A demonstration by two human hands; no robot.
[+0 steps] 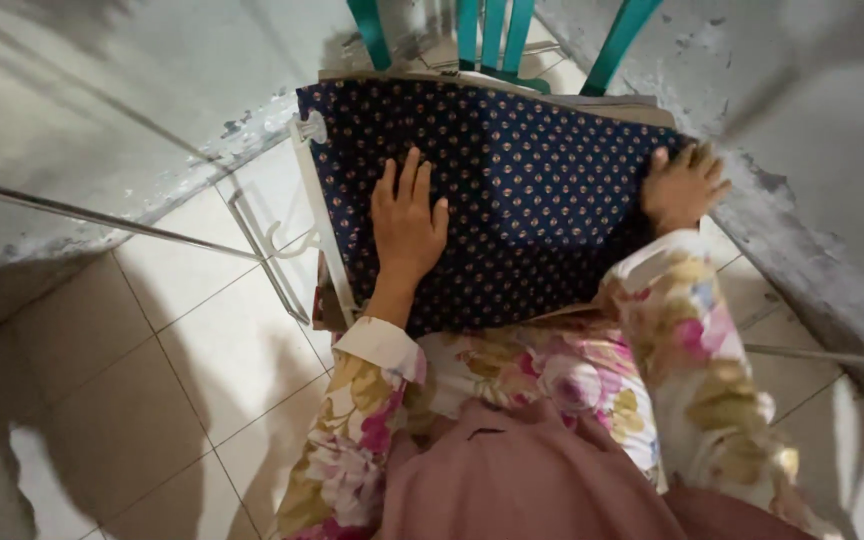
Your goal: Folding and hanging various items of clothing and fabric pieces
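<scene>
Left hand (408,225) flat, fingers spread, palm down on the navy dotted cloth (512,190), gripping nothing. Right hand (684,185) at the cloth's right edge, fingers curled over it; actual pinch can't be confirmed. White hanger (320,215) just left of left hand; teal chair (497,40) beyond both hands.

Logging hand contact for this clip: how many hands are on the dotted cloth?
2. The left hand lies flat on the cloth near its left side; the right hand presses its right edge, fingers spread. No other hands in view.
</scene>
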